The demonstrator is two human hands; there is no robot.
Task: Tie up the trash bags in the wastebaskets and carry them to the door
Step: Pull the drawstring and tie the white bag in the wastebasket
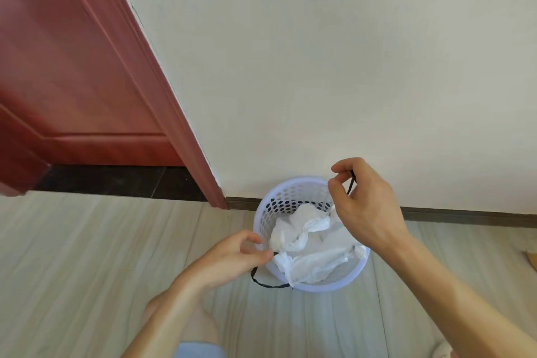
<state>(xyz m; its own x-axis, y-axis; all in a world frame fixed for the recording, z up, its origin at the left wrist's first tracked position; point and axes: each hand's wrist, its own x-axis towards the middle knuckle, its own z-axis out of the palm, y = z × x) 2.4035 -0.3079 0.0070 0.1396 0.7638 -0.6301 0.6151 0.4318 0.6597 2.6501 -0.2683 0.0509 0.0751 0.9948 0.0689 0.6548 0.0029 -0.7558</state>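
A pale lilac perforated wastebasket (pixel 266 213) stands on the floor against the wall. Inside it lies a crumpled white trash bag (pixel 312 253) with a black drawstring (pixel 268 284). My left hand (pixel 232 256) pinches the drawstring at the basket's near left rim, and a loop of it hangs outside below the hand. My right hand (pixel 363 200) is raised over the basket's far right rim and pinches the other end of the black drawstring between thumb and fingers.
A red-brown door (pixel 64 75) and its frame (pixel 162 90) stand to the left, with a dark threshold strip (pixel 116 180) below. A cream wall with a brown baseboard (pixel 453 213) runs behind the basket. Pale wood-look floor (pixel 101 241) spreads around. My knees show at the bottom edge.
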